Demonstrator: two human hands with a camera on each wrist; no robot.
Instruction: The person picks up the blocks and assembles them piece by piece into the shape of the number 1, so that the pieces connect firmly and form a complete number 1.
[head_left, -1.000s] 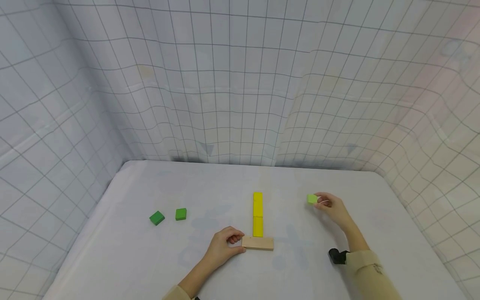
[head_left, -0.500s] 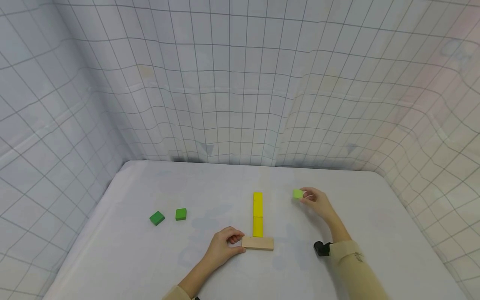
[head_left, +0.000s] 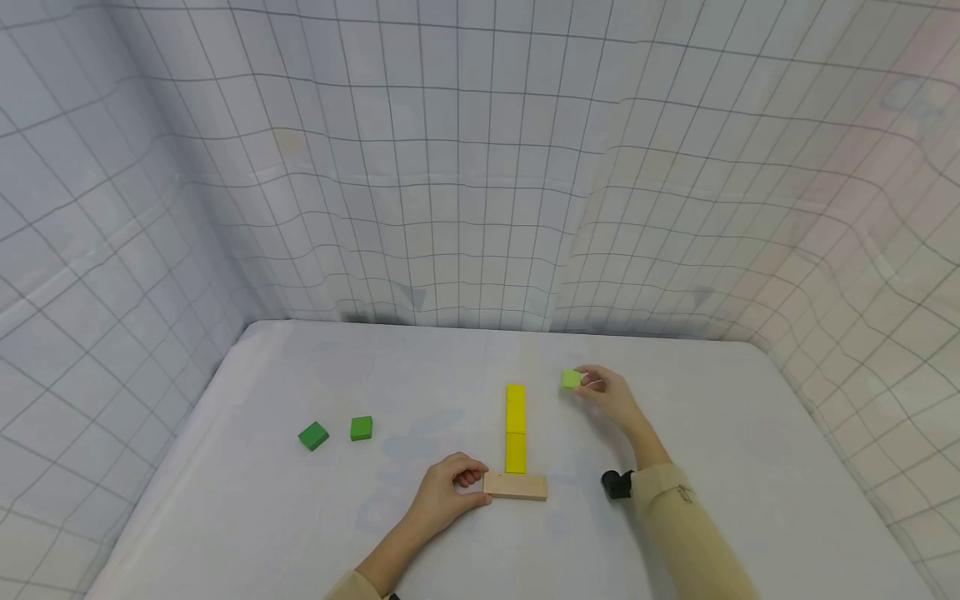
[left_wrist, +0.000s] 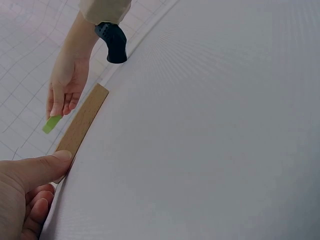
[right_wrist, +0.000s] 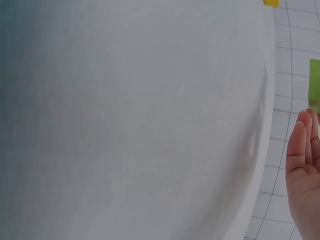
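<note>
My left hand (head_left: pixel 447 490) pinches the left end of a plain wooden block (head_left: pixel 517 487) lying crosswise on the table; in the left wrist view the thumb presses against the wooden block (left_wrist: pixel 82 122). Two yellow blocks (head_left: pixel 515 429) lie end to end, running away from the wooden block's far side. To the right of their far end, my right hand (head_left: pixel 613 398) holds a light green block (head_left: pixel 571 379) between thumb and fingers, seemingly above the table. The right wrist view shows this green block (right_wrist: pixel 314 80) only partly, at the frame's edge.
Two dark green blocks, one turned askew (head_left: pixel 313 436) and one nearly square-on (head_left: pixel 362 428), lie on the left of the white table (head_left: pixel 247 517). Grid-patterned cloth (head_left: pixel 435 167) hangs behind and at both sides. A black wrist device (head_left: pixel 617 484) sticks out from the right sleeve.
My right hand has carried the light green block leftward and slightly farther away, nearer the far end of the yellow blocks. The left hand and the wooden block have stayed put.
</note>
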